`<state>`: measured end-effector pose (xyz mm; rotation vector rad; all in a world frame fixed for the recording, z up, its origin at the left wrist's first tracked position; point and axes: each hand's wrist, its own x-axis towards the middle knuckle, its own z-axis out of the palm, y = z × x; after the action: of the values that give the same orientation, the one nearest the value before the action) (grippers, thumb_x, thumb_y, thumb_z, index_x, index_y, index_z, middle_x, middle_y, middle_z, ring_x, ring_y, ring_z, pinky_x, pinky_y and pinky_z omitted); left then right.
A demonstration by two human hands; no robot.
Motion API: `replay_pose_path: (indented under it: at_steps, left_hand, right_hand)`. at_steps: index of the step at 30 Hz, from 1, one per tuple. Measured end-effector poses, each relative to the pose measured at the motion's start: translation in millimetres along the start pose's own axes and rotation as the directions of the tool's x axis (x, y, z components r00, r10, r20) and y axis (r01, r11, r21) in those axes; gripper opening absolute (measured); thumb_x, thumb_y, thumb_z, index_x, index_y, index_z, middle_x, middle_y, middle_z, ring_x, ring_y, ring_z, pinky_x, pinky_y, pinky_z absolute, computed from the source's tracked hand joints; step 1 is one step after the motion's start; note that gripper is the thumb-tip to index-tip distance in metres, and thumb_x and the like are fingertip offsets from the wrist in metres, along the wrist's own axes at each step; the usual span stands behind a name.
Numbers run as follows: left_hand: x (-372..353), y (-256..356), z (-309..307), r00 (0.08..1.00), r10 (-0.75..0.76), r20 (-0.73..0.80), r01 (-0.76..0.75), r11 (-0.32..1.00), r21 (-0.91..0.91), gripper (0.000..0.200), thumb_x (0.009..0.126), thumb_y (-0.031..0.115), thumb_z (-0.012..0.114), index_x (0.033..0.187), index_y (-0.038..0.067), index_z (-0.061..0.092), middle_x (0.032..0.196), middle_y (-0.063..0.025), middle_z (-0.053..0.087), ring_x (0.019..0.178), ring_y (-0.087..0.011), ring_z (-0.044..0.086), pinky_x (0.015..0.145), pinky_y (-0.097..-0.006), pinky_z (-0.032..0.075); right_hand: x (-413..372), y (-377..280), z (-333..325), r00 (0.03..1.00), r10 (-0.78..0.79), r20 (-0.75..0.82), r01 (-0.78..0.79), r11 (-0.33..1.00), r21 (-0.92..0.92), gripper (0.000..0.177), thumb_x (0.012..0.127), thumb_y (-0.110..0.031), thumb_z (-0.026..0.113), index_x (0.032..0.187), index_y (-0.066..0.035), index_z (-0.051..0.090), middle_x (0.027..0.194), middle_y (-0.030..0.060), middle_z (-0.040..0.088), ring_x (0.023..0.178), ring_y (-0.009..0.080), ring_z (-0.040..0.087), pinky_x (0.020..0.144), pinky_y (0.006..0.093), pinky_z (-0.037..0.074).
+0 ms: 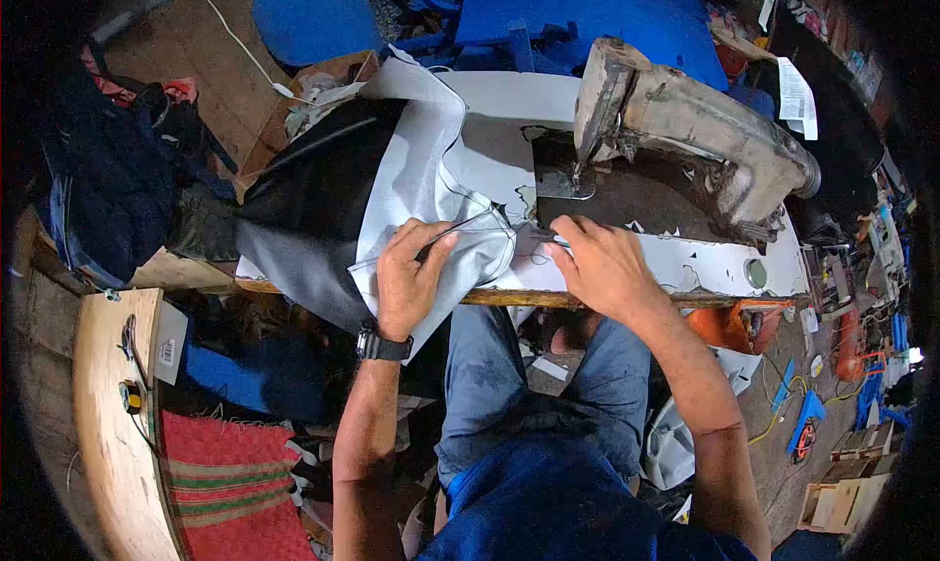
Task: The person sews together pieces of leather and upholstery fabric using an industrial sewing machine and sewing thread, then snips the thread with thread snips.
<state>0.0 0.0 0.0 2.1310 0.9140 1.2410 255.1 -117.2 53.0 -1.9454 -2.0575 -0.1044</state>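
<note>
In the head view my left hand (409, 275) is closed on the edge of a white and grey fabric piece (406, 184), with a thin dark strip running out past the thumb. The fabric has a stitched, curved seam and drapes over the table's front edge. Just right of the seam, my right hand (605, 265) has its thumb and index finger pinched together. Something small and dark is at those fingertips, too small to name, and a thin dark thread loops below it. Behind my right hand stands a worn sewing machine (685, 120), its needle area apart from the fabric.
The white sewing table (499, 96) has a chipped top and a wooden front edge. Black material (328, 164) lies at its left. A round metal disc (755, 273) sits front right. At lower left are a wooden board (113, 404) and a red striped cloth (230, 492).
</note>
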Motion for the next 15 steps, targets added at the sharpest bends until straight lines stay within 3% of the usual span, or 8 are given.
replay_pose_path:
  at_steps: [3,11,12,14,15]
  left_hand:
    - [-2.8,1.1,10.4,0.999,0.012,-0.03,-0.013,1.0,-0.018,0.021,0.098,0.016,0.078,0.109,-0.002,0.078,0.09,-0.0121,0.073,0.085,-0.0243,0.068,0.079,-0.0362,0.053]
    - [-0.5,2.8,3.1,1.0,-0.004,0.006,0.004,1.0,0.005,0.021,0.1,0.017,0.077,0.11,-0.002,0.078,0.093,-0.0123,0.072,0.084,-0.0237,0.068,0.077,-0.0361,0.053]
    - [0.6,2.3,1.6,1.0,-0.024,0.012,0.024,1.0,-0.007,0.02,0.099,0.016,0.077,0.11,-0.001,0.078,0.093,-0.0118,0.072,0.084,-0.0239,0.067,0.078,-0.0366,0.053]
    - [0.5,1.8,-2.0,0.997,-0.07,0.02,0.07,0.997,-0.03,0.018,0.098,0.015,0.078,0.11,0.002,0.079,0.092,-0.011,0.072,0.086,-0.0242,0.067,0.081,-0.0376,0.052]
    - [-0.9,5.7,-3.5,0.998,0.009,0.055,-0.01,1.0,0.002,0.018,0.097,0.014,0.078,0.11,0.002,0.079,0.092,-0.0102,0.071,0.086,-0.0241,0.066,0.082,-0.0373,0.051]
  right_hand:
    - [8.5,-4.5,-12.1,0.998,-0.035,0.057,0.043,0.99,-0.137,0.027,0.102,-0.03,0.068,0.11,-0.005,0.068,0.097,0.0165,0.076,0.081,0.0374,0.076,0.073,0.0493,0.061]
    - [37.1,-9.5,17.3,0.963,-0.242,0.114,0.262,0.942,-0.212,0.025,0.101,-0.025,0.066,0.103,-0.001,0.072,0.092,0.0178,0.076,0.082,0.034,0.077,0.072,0.0469,0.062]
    - [38.3,-9.9,12.1,0.965,-0.192,0.177,0.229,0.948,-0.22,0.026,0.102,-0.024,0.063,0.103,0.0,0.072,0.089,0.0186,0.077,0.085,0.0349,0.078,0.073,0.0476,0.062]
    - [32.8,12.4,8.9,0.992,-0.026,0.12,0.049,0.98,-0.192,0.025,0.102,-0.025,0.064,0.103,-0.001,0.072,0.085,0.0186,0.077,0.085,0.0359,0.078,0.074,0.0494,0.062]
    - [26.5,26.9,6.4,0.994,0.056,0.096,-0.038,0.983,-0.178,0.025,0.102,-0.025,0.065,0.103,-0.002,0.072,0.084,0.0186,0.077,0.084,0.0364,0.078,0.074,0.0503,0.062]
